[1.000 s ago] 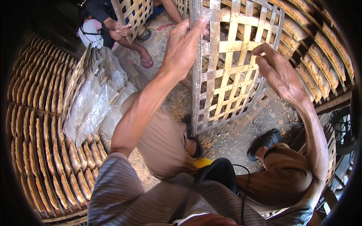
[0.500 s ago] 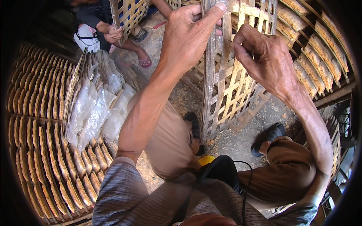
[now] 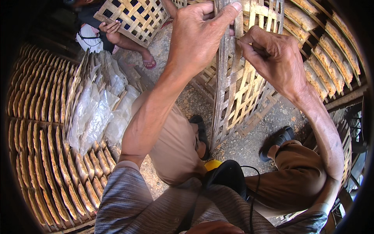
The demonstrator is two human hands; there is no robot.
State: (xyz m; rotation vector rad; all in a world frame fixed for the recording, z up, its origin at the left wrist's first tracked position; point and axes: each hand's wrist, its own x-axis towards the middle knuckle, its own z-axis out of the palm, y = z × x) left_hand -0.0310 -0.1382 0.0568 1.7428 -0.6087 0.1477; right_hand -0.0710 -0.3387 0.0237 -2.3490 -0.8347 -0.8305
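— Over the floor [image 3: 245, 150], left of its right edge where loaded racks [image 3: 346, 98] stand: one woven panel [image 3: 243, 84], upright. And your grips?

— Your left hand [image 3: 198, 41]: grip closed on the panel's upper left edge, thumb in front. Your right hand [image 3: 274, 62]: fingertips pinched close beside the slats; contents, cannot tell.

— Handling?

— Left grip firm, panel steady; right fingertips light, wary of splinters.

Woven panel [image 3: 245, 97], in grip: straw-yellow crisscross, grey-brown edge
Plastic sheets [image 3: 93, 117], left of grip: translucent white
Slabs [image 3: 331, 64], right of grip: mottled orange-tan
Trousers [image 3: 169, 150], below grip: plain brown
Shirt [image 3: 126, 191], farther below grip: grey, thin stripes
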